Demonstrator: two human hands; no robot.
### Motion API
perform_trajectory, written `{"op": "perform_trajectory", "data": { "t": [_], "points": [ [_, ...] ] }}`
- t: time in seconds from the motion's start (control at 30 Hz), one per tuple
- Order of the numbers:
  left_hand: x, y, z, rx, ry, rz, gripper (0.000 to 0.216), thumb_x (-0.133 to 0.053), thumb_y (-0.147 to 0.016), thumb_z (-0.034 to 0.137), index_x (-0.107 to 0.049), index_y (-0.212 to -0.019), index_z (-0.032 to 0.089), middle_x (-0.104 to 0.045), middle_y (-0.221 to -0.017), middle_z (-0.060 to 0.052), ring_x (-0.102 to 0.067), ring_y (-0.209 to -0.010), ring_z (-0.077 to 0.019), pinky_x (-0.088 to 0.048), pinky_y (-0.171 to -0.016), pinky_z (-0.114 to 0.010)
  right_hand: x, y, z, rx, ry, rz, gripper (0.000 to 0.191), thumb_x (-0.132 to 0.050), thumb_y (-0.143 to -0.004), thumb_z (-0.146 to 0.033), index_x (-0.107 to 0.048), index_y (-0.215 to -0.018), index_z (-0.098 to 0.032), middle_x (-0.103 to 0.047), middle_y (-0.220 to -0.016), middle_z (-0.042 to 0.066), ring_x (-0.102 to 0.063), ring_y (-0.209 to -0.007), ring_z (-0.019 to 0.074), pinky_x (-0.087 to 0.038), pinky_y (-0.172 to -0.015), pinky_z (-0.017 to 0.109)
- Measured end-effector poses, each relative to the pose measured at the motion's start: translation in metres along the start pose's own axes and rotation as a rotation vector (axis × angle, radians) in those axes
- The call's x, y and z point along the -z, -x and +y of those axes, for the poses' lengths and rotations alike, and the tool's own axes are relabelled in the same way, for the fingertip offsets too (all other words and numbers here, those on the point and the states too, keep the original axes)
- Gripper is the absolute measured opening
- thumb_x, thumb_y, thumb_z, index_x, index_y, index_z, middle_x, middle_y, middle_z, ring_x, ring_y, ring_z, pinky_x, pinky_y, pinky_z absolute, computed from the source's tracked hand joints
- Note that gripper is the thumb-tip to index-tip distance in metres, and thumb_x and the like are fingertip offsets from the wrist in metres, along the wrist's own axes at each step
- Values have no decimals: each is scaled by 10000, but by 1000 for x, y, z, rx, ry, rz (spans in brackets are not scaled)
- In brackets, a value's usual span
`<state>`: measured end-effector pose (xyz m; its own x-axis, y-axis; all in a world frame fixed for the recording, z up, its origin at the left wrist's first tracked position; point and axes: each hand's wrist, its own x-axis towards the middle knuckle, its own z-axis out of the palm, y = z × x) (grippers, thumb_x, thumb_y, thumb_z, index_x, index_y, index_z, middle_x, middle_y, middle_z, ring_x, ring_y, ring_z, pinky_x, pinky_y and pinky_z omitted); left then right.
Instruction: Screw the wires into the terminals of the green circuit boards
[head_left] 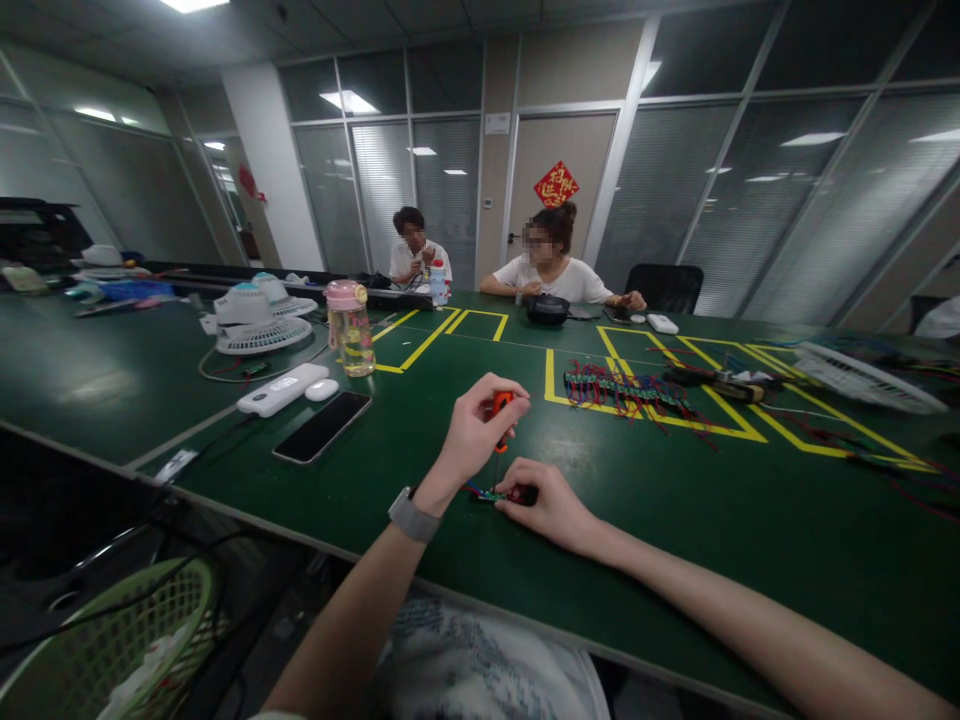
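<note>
My left hand, with a grey watch band at its wrist, is closed round the orange handle of a screwdriver. The shaft points straight down, its tip at a small green circuit board on the table. Red and blue wires come off the board's left end. My right hand rests on the table with its fingers pinched on the board's right end, hiding that part. Whether the tip sits in a screw is too small to tell.
Circuit boards with red and blue wires lie in a row inside yellow tape. A phone, a white power bank, a pink-lidded bottle and white fans stand left. Two people sit across the green table. A green basket is below.
</note>
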<state>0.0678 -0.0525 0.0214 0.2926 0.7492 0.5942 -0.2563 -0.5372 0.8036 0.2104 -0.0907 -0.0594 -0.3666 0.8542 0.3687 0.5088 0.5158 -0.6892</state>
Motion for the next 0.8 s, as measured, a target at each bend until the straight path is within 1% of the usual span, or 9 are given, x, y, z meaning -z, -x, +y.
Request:
{"op": "perform_trajectory", "data": {
  "t": [0.1,0.17,0.33,0.4,0.47,0.53,0.6,0.7,0.8],
  "points": [
    [2,-2,0,33,107,-79,286,-473,-871,344,-659,-987,159,-603,-1049,-82,-621,-811,-139,-526,-717,-258,0,-2,1,14,10,-2,74,-668,-711,-120,-693,-775,-148,-598,-734,17,-534,-632,112,-428,-575,229],
    [3,-3,1,85,163,-107,311,-490,-861,344,-630,-1070,162,-617,-1061,-94,-631,-827,-164,-537,-715,-297,0,-2,1,20,15,-1,70,-670,-712,-122,-694,-773,-147,-598,-736,17,-533,-630,111,-425,-572,227],
    [8,-4,-1,-52,-69,37,152,-687,-726,262,-679,-833,155,-592,-812,-25,-563,-736,-111,-485,-694,-231,-1,-2,0,19,25,9,83,-660,-727,-126,-704,-792,-153,-603,-746,20,-539,-639,113,-429,-585,232],
    [9,-4,-3,-88,-89,41,129,-641,-767,265,-695,-815,158,-591,-896,-47,-562,-864,-137,-476,-774,-241,-1,-2,-1,9,23,13,85,-656,-728,-122,-705,-791,-153,-603,-745,21,-540,-636,113,-432,-586,234],
    [8,-4,-3,-43,25,-24,232,-518,-847,288,-695,-928,163,-592,-1046,-86,-566,-971,-176,-488,-816,-284,-1,-2,-3,-4,26,17,81,-662,-719,-119,-703,-779,-155,-603,-743,21,-542,-637,115,-436,-590,237],
    [8,-3,-3,37,163,-89,301,-456,-877,303,-655,-1051,160,-601,-1095,-110,-599,-945,-195,-513,-794,-329,-1,-2,-3,-19,34,26,80,-667,-711,-115,-702,-771,-156,-603,-740,21,-543,-639,119,-439,-594,241],
    [8,-3,-2,87,192,-88,302,-512,-854,313,-633,-1083,155,-634,-1011,-101,-624,-822,-177,-528,-730,-327,-1,-2,-4,-33,40,38,84,-665,-710,-110,-701,-770,-155,-602,-736,22,-543,-640,122,-441,-598,244],
    [9,-3,-1,30,41,-3,219,-649,-766,287,-680,-939,157,-618,-875,-49,-582,-726,-125,-501,-674,-248,0,-3,-3,-46,43,61,89,-657,-714,-107,-701,-774,-157,-602,-739,24,-542,-644,123,-447,-608,248],
    [10,-4,-1,-25,-34,6,183,-644,-770,295,-707,-883,166,-592,-990,-63,-571,-843,-135,-483,-731,-226,0,-3,-3,-50,48,62,86,-654,-716,-107,-698,-772,-156,-603,-742,26,-540,-646,124,-449,-616,251]
  ]
}}
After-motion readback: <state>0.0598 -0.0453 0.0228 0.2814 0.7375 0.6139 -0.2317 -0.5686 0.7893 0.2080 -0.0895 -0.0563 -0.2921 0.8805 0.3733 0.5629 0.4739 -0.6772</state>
